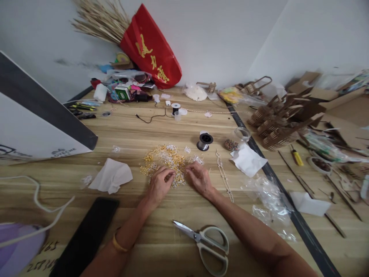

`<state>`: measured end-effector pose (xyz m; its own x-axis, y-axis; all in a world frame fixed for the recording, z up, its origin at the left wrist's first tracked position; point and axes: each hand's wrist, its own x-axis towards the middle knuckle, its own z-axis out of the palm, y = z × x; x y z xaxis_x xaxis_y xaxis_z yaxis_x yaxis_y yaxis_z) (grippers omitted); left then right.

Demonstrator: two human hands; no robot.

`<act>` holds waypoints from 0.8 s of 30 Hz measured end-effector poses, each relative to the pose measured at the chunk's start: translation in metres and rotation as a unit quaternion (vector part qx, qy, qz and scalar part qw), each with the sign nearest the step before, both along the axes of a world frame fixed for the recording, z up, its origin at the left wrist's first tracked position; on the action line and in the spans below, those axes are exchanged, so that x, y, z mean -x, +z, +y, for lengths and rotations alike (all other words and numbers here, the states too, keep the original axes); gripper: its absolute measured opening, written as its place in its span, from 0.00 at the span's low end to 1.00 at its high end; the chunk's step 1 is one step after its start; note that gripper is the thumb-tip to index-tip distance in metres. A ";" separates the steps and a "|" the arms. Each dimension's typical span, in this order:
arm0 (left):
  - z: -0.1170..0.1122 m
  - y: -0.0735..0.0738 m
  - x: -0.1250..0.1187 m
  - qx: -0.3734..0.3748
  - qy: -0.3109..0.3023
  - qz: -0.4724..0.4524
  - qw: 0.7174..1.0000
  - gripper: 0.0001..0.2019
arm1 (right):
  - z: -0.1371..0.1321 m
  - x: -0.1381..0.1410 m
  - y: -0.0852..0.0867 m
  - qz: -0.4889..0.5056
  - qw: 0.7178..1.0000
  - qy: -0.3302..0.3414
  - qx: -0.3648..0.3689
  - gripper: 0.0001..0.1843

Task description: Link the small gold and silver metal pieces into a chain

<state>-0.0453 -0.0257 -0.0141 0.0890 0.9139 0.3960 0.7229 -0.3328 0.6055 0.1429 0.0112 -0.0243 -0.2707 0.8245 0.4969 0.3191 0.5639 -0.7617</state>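
A heap of small gold and clear beaded ornaments lies on the wooden table. My left hand rests at the heap's near edge, fingers curled in a pinch on some of the gold pieces. My right hand is close beside it, fingertips pinched on the clear pieces at the heap's right side. A beaded chain lies just right of my right hand. A spool of thin wire stands behind the heap. Scissors with pale handles lie shut near the table's front, between my forearms.
A crumpled white tissue and a black phone lie to the left. White paper, a small glass jar and clear plastic bags lie to the right. Wooden baskets, a red bag and clutter fill the back.
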 end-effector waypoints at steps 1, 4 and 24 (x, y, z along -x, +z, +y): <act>0.000 -0.001 0.000 0.003 -0.004 0.011 1.000 0.05 | 0.001 0.000 0.000 0.009 1.000 -0.007 0.009 0.09; -0.001 -0.001 0.000 0.013 -0.021 0.051 0.998 0.04 | 0.001 0.000 -0.002 0.016 1.000 -0.015 0.021 0.09; -0.002 0.001 -0.004 0.033 -0.083 0.060 0.994 0.05 | 0.003 -0.001 -0.005 0.016 1.000 -0.001 0.019 0.06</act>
<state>-0.0415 -0.0277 -0.0131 0.2834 0.9064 0.3132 0.7298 -0.4157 0.5427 0.1436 0.0145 -0.0294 -0.2530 0.8431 0.4745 0.2951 0.5344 -0.7921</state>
